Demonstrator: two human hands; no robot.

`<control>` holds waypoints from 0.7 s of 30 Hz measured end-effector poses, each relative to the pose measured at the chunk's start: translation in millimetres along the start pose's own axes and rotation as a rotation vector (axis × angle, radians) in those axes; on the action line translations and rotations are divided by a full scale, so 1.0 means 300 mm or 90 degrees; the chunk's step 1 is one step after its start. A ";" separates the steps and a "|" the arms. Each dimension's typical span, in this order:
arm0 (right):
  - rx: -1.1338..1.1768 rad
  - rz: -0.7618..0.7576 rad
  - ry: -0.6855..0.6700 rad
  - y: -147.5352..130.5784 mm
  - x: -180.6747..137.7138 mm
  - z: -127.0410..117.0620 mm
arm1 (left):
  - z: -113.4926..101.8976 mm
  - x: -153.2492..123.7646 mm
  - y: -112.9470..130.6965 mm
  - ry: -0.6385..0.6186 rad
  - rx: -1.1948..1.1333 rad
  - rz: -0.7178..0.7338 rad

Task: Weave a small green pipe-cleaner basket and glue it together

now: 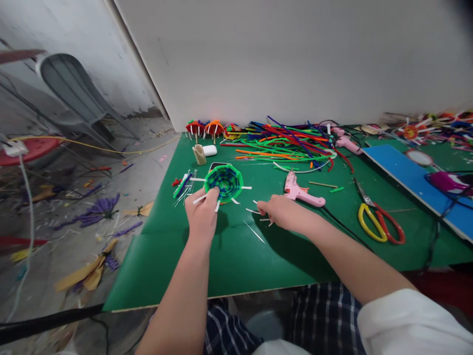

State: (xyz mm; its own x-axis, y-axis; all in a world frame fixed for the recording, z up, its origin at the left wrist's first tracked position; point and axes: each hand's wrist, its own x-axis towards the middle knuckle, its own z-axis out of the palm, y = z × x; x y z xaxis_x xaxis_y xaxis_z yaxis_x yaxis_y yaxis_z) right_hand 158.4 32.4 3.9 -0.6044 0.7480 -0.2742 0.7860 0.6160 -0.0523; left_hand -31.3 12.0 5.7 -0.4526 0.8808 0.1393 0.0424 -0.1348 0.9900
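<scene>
My left hand [202,211] is closed on the rim of a small round canopy [231,180], wound in rings of green and blue fuzzy stems. Short white strips stick out around its edge. The canopy is held above the green tabletop. My right hand [278,211] is down at the table to the right, with its fingers curled together among several loose white strips [252,211]. Whether one strip is between the fingertips is hidden. Just beyond that hand lies a pink glue gun [301,192].
Scissors [375,217] with yellow and red handles lie at right, near a blue board [410,177]. Colourful fuzzy stems [284,140] are heaped along the back. Two small finished umbrellas [214,129] stand at back left, near a beige holder [199,154]. A grey chair [70,93] stands beyond.
</scene>
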 end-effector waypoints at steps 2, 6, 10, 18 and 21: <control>0.032 0.000 -0.002 0.001 -0.005 0.002 | 0.002 -0.002 0.002 -0.004 0.003 -0.010; 0.068 -0.006 -0.002 0.015 -0.009 0.018 | 0.006 -0.007 0.005 -0.012 0.008 -0.005; 0.097 0.000 -0.001 0.026 -0.023 0.021 | 0.007 -0.008 0.004 -0.011 0.031 0.002; 0.233 -0.136 0.049 0.005 -0.039 -0.017 | 0.006 -0.009 0.005 -0.013 0.028 0.009; 0.244 -0.186 0.036 -0.005 -0.031 -0.010 | 0.007 -0.009 0.010 -0.012 0.030 0.002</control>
State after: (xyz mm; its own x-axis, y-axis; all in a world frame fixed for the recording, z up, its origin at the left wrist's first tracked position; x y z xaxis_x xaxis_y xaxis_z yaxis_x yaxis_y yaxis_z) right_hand 162.6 25.2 9.3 -0.8043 0.5768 -0.1431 0.5676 0.6743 -0.4724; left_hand -28.2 10.1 8.3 -0.4351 0.8891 0.1419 0.0853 -0.1162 0.9896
